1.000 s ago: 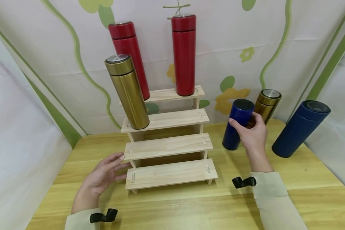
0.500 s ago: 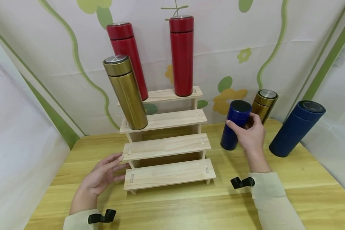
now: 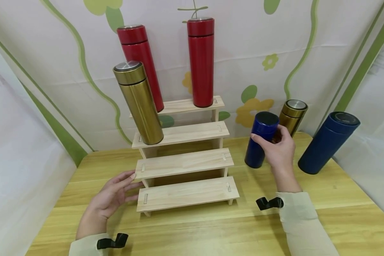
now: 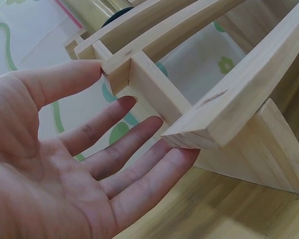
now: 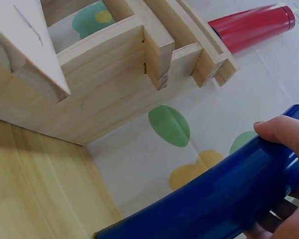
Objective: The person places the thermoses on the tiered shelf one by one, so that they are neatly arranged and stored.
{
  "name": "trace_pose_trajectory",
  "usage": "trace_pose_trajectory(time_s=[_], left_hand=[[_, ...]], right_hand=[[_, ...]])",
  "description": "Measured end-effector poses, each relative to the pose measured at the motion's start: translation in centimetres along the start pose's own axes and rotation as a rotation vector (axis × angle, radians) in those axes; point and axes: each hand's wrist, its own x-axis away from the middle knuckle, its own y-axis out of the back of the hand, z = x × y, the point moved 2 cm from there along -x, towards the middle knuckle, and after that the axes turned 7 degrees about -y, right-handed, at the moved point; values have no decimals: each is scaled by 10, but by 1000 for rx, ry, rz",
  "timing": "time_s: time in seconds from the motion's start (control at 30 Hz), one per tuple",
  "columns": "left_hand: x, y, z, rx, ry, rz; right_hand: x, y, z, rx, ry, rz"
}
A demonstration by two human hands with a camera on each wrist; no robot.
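My right hand (image 3: pixel 280 151) grips a glossy blue thermos flask (image 3: pixel 259 145) near its top, thumb in front and fingers behind. In the right wrist view the same blue flask (image 5: pixel 204 194) slants across the lower part. At the left side of a four-step wooden stand (image 3: pixel 185 193), my left hand (image 3: pixel 112 195) has its fingers spread and fairly straight. The left wrist view has the thumb and fingertips right at the ends of the stand's boards (image 4: pixel 199 127). One gold flask (image 3: pixel 140 106) stands at the left of the second-highest step.
Two red flasks, one at left (image 3: pixel 144 67) and one at right (image 3: pixel 201 64), stand on the top step. Behind the held flask is another gold flask (image 3: pixel 292 115). A matte dark blue flask (image 3: pixel 328 144) stands farther right on the wooden table (image 3: pixel 179 236). A patterned cloth (image 3: pixel 236 53) hangs behind.
The whole head view has shifted slightly left. Both hands, the stand and the flasks otherwise keep their places relative to one another.
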Motion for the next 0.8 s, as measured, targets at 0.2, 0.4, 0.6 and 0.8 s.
trace_pose_trajectory(time_s=[0.2, 0.4, 0.6, 0.8], left_hand=[[0, 1, 0, 1, -3, 7], [-1, 2, 0, 1, -5, 12], [-1, 2, 1, 2, -2, 9], [-1, 2, 2, 16, -4, 19]], right_hand=[[5, 6, 12, 13, 47, -34], [18, 14, 30, -49, 69, -35], [30, 19, 46, -129, 101, -35], [42, 23, 55, -175, 173, -30]])
